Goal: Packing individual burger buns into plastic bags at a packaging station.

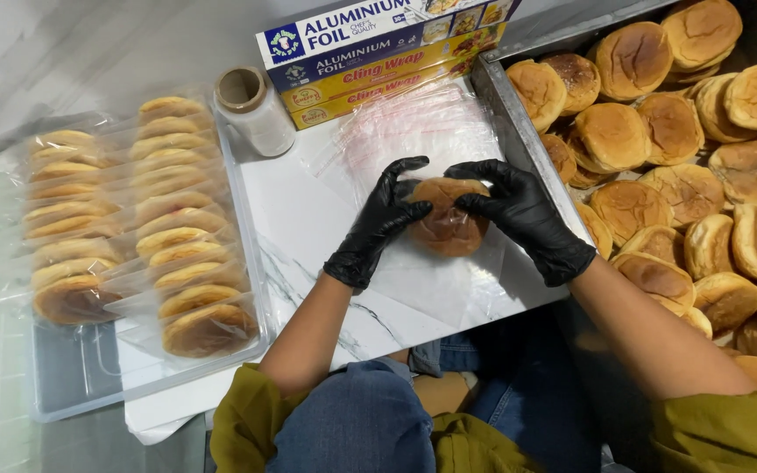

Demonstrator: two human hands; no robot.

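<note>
Frame centre: left hand (378,223) and right hand (523,219) both grasp one bun (447,226); metal tray (519,131) right holds loose buns, clear tray (72,394) left holds bagged buns

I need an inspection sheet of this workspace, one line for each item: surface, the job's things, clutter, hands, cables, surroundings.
Surface: white marble-look board, partly covered by things.
Job's things: one bun held over a clear plastic bag; stack of empty clear bags behind it.
Clutter: clear tray on the left with two rows of bagged buns; roll of clear wrap; stacked foil and wrap boxes.
Hands: left hand and right hand, both in black gloves, both gripping the bun.
Cables: nothing seen.
Surroundings: metal tray on the right, full of loose buns; the person's knees below the board.
</note>
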